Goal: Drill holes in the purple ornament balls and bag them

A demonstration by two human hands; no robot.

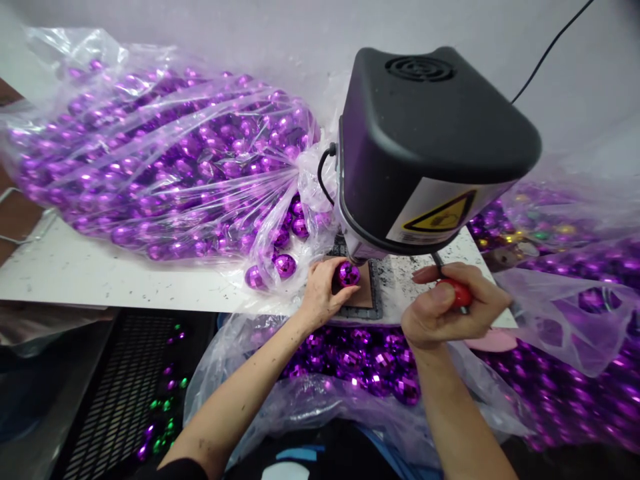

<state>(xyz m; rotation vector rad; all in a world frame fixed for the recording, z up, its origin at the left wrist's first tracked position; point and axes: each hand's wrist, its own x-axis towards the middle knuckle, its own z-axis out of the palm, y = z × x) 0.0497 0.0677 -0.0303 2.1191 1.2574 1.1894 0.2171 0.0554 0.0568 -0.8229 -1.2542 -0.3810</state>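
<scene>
Tabletop (125, 280) spreads beneath the machine (430, 127); your right hand (453, 312) grips a red knob (457, 293), your nearer left hand (324, 290) pinches the round purple ball (349, 274) just right of its palm, by the machine's lower end.
</scene>
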